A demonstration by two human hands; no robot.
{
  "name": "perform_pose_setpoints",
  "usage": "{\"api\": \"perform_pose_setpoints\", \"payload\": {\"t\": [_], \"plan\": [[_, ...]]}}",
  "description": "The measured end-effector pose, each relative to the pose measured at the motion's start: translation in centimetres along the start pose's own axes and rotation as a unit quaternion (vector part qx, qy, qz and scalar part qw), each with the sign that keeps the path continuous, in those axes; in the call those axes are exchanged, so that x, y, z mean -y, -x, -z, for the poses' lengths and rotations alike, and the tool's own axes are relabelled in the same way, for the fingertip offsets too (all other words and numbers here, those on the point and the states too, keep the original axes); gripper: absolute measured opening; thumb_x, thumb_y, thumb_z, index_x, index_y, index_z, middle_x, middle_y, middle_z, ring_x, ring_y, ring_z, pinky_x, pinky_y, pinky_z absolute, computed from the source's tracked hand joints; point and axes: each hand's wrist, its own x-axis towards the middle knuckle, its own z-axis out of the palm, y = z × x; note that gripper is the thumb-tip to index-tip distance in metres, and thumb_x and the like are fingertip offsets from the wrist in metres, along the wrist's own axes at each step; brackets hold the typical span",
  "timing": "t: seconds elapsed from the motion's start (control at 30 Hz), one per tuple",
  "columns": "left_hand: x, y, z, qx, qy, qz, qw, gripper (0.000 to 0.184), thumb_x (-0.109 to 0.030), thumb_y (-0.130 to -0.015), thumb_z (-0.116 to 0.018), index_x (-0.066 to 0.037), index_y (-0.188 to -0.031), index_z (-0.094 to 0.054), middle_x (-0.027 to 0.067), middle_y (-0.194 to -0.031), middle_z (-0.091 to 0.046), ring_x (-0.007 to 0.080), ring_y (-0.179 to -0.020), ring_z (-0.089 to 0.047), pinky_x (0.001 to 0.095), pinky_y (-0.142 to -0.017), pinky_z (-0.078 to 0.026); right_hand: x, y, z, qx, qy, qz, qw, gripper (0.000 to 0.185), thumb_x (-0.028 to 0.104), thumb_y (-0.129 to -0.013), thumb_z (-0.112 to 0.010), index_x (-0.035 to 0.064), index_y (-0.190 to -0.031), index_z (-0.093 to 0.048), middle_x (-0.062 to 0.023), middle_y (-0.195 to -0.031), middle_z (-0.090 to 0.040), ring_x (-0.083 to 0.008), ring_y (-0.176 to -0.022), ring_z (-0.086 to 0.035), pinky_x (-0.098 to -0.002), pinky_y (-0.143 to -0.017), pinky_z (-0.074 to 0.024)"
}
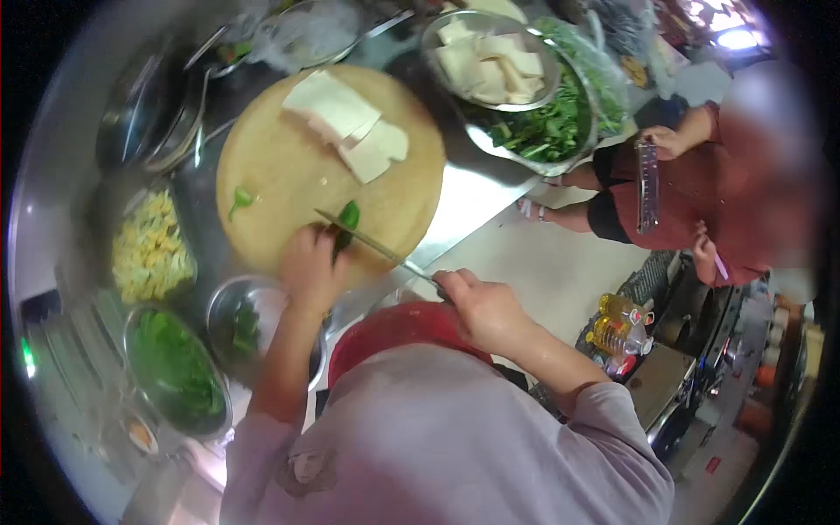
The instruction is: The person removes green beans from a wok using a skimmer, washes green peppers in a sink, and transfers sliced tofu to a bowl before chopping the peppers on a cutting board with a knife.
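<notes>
My right hand (486, 311) is closed round the handle of a knife (385, 249), whose blade points left over the round wooden cutting board (262, 140). Under the blade lies a green pepper (349, 215), its near part held by the curled fingers of my left hand (313, 267). A small green pepper piece with a stem (240, 202) rests on the board's left side. White slabs that look like tofu (337, 109) lie farther back on the same board.
Behind the board, a metal bowl of white pieces (490, 66) overlaps a basin of leafy greens (556, 122). At left are a yellow chopped food tray (153, 249), a greens bowl (175, 372) and a steel bowl (229, 302). Another person (691, 201) stands right; oil bottles (621, 324) sit below.
</notes>
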Motion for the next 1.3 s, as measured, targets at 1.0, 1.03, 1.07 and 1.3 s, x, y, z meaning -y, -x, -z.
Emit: {"api": "perform_pose_setpoints", "payload": {"t": [1.0,1.03,1.07,1.3], "plan": [[-0.4,-2.9,4.0,-0.052,0.029,-0.021,0.998,0.016,-0.017,-0.083,-0.064,-0.006,-0.094,-0.066,0.0133,-0.091,-0.063,0.0298,-0.086,-0.061,0.0374,-0.075,-0.049,-8.8,5.4,-1.4,-0.079,-0.182,0.022,0.980,0.039,0.007,-0.084,-0.056,0.0045,-0.121,-0.044,-0.0142,-0.085,-0.060,-0.0324,-0.065,-0.060,-0.0386,-0.061,-0.0478],[0.0,-0.5,2.9,-0.050,0.006,-0.032,0.998,0.018,-0.017,-0.081,-0.065,-0.006,-0.095,-0.066,0.0141,-0.097,-0.062,0.0308,-0.090,-0.059,0.0394,-0.077,-0.048,-8.0,4.6,-1.1,-0.076,-0.156,0.037,0.984,0.040,0.007,-0.084,-0.056,0.0049,-0.121,-0.044,-0.0147,-0.087,-0.060,-0.0334,-0.066,-0.060,-0.0396,-0.061,-0.0482],[-0.4,0.7,2.2,-0.043,-0.004,-0.013,0.999,0.020,-0.018,-0.080,-0.064,-0.009,-0.098,-0.066,0.0126,-0.100,-0.061,0.0304,-0.095,-0.057,0.0401,-0.079,-0.047,-7.1,3.8,-1.0,-0.071,-0.130,0.051,0.988,0.040,0.007,-0.083,-0.057,0.0053,-0.121,-0.045,-0.0151,-0.089,-0.060,-0.0345,-0.067,-0.060,-0.0406,-0.061,-0.0487],[0.0,0.6,-1.5,0.034,-0.048,0.010,0.998,0.029,-0.022,-0.077,-0.062,-0.017,-0.106,-0.064,0.0097,-0.104,-0.054,0.0296,-0.103,-0.051,0.0418,-0.082,-0.048,-1.8,-0.7,1.0,0.030,0.056,0.043,0.997,0.043,0.012,-0.081,-0.060,0.0079,-0.121,-0.046,-0.0138,-0.088,-0.060,-0.0349,-0.065,-0.061,-0.0435,-0.055,-0.0497]]}}
